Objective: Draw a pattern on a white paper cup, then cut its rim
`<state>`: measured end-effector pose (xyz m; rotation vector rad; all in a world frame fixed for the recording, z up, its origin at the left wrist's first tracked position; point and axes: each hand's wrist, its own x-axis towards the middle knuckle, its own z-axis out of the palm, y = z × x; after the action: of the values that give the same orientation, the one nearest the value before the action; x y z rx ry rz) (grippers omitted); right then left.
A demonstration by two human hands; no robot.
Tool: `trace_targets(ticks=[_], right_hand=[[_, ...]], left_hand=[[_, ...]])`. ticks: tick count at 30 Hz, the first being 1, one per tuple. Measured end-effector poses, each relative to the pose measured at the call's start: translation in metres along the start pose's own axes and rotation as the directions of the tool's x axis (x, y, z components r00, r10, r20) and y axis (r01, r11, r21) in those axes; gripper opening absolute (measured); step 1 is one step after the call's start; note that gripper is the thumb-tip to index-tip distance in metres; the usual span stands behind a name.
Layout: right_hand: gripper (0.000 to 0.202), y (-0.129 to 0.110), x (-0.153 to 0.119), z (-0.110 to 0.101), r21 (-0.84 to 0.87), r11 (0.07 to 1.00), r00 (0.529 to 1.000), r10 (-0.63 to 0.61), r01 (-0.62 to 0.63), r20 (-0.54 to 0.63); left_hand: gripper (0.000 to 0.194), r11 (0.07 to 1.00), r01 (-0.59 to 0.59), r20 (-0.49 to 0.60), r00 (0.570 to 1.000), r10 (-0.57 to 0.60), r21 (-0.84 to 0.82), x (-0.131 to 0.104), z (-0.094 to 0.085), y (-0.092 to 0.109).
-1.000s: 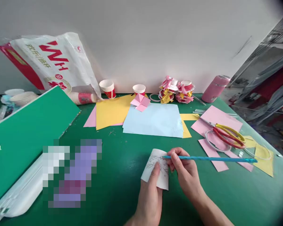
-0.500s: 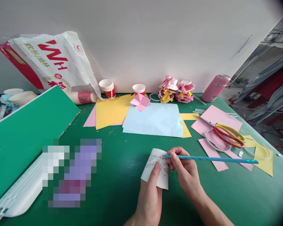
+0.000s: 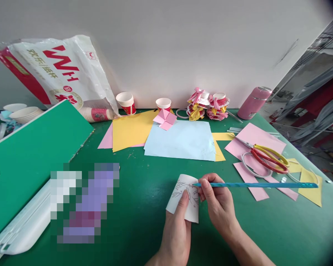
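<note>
A curved white paper piece [image 3: 192, 211] with drawn leafy branches is held by my left hand [image 3: 177, 225], its thumb pressed on the front. Its other fingers are hidden behind the paper. My right hand [image 3: 218, 199] pinches a long blue pencil [image 3: 255, 185] near its tip, which touches or nearly touches the upper right of the drawing. The pencil's long end points right, over pink and yellow paper pieces.
Light blue sheets [image 3: 180, 142], a yellow sheet [image 3: 133, 131] and a folded pink paper [image 3: 165, 119] lie ahead. Scissors [image 3: 269, 159] rest on the right near a pink bottle [image 3: 254, 103]. Paper cups [image 3: 125, 103] stand by the wall. A green board [image 3: 41, 140] leans left.
The pencil has shifted slightly right, and its far end has swung a little upward. My left hand still holds the white paper in nearly the same place.
</note>
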<state>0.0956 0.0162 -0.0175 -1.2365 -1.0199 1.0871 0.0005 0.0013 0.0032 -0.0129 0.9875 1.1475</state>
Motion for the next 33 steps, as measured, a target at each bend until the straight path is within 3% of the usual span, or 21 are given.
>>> trace_targets(ticks=[11,33], right_hand=[[0.021,-0.0009,-0.0018,-0.0004,-0.205,0.977,0.998,-0.055,0.058,0.020],[0.021,0.0011,0.0001,0.0003,-0.249,0.968,0.998,-0.023,0.037,0.058]], left_hand=[[0.027,0.999,-0.012,0.018,1.000,0.012,0.030,0.0005,-0.0019,-0.0013],[0.026,1.000,0.015,-0.027,1.000,-0.015,0.024,0.0008,0.0010,0.0003]])
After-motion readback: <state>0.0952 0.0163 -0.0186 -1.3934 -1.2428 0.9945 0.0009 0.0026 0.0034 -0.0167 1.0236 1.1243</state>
